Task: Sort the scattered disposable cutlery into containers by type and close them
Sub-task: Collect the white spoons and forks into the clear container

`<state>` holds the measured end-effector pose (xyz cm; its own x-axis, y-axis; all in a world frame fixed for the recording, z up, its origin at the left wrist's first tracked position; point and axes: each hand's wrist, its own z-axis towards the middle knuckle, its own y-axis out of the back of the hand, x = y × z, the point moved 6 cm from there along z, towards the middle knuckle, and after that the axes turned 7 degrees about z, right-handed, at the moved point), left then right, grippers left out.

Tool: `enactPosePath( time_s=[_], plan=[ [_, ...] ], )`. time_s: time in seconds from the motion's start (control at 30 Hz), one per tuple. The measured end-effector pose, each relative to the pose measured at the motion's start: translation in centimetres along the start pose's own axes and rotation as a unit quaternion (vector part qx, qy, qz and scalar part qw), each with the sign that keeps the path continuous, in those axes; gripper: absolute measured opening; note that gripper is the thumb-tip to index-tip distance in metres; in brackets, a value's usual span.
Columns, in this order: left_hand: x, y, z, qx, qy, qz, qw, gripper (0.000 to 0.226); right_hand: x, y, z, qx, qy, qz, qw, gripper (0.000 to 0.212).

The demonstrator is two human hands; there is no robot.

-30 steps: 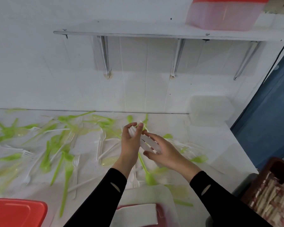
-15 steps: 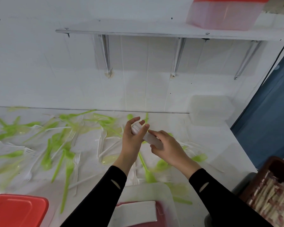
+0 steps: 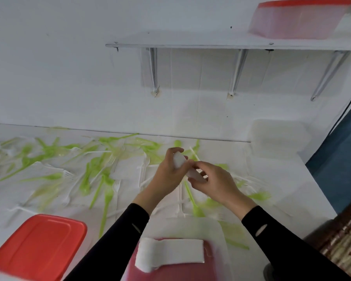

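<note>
Both hands meet above the middle of the white table (image 3: 276,199). My left hand (image 3: 167,175) curls round one end of a bundle of white cutlery (image 3: 179,162), and my right hand (image 3: 213,182) grips its lower end. Green cutlery (image 3: 107,197) and white forks (image 3: 66,173) lie scattered across the table to the left and under my hands. An open pink container (image 3: 170,268) sits at the near edge between my arms, with a stack of white cutlery (image 3: 170,253) lying in it. A red lid (image 3: 39,246) rests at the near left.
A wall shelf (image 3: 211,44) carries a pink container with a red lid (image 3: 296,17) at the top right. A clear box (image 3: 280,138) stands at the table's back right corner. A brown basket (image 3: 340,238) sits beyond the right edge, beside a blue curtain (image 3: 340,157).
My hands have closed in on the white bundle, squaring it between them. The head camera has swung left and down, so the red lid shows more fully.
</note>
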<state>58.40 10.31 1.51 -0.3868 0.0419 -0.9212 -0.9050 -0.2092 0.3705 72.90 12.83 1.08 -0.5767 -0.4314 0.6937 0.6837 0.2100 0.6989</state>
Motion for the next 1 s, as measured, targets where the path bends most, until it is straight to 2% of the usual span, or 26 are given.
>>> enactPosePath(
  time_s=[0.07, 0.17, 0.27, 0.33, 0.43, 0.53, 0.63, 0.73, 0.83, 1.0],
  plan=[
    [0.2, 1.4, -1.6, 0.037, 0.007, -0.016, 0.999, 0.045, 1.1, 0.4, -0.2, -0.003, 0.008, -0.017, 1.000, 0.041],
    [1.8, 3.9, -4.3, 0.046, 0.082, -0.051, 0.994, 0.045, 2.5, 1.1, -0.5, -0.011, 0.018, 0.026, 0.999, 0.039],
    [4.0, 5.8, -6.8, 0.066, 0.117, 0.023, 0.991, 0.030, 4.1, 1.1, -1.0, 0.014, 0.027, 0.103, 0.994, 0.039],
    [5.4, 6.2, -8.3, 0.079, 0.113, 0.067, 0.988, 0.021, 6.1, 0.5, -1.8, 0.074, 0.041, 0.154, 0.985, 0.036],
    [7.3, 6.6, -9.5, 0.069, 0.111, 0.111, 0.985, 0.010, 9.2, -1.3, -4.1, 0.217, 0.048, 0.187, 0.957, 0.037],
    [7.9, 7.0, -9.4, 0.028, 0.109, 0.138, 0.984, 0.009, 10.1, -4.9, -7.1, 0.367, 0.059, 0.080, 0.925, 0.037],
    [7.4, 6.8, -9.5, 0.006, 0.117, 0.103, 0.988, 0.009, 9.3, -8.3, -9.3, 0.439, 0.100, -0.070, 0.890, 0.039],
    [7.3, 6.8, -9.9, 0.002, 0.117, 0.102, 0.988, 0.010, 8.3, -10.6, -10.9, 0.462, 0.114, -0.165, 0.864, 0.043],
    [7.3, 6.9, -9.9, -0.002, 0.127, 0.112, 0.986, 0.011, 8.1, -12.3, -12.5, 0.470, 0.138, -0.184, 0.852, 0.041],
    [7.1, 6.8, -10.0, -0.002, 0.133, 0.112, 0.985, 0.010, 7.1, -13.2, -13.4, 0.466, 0.124, -0.198, 0.854, 0.037]
  ],
)
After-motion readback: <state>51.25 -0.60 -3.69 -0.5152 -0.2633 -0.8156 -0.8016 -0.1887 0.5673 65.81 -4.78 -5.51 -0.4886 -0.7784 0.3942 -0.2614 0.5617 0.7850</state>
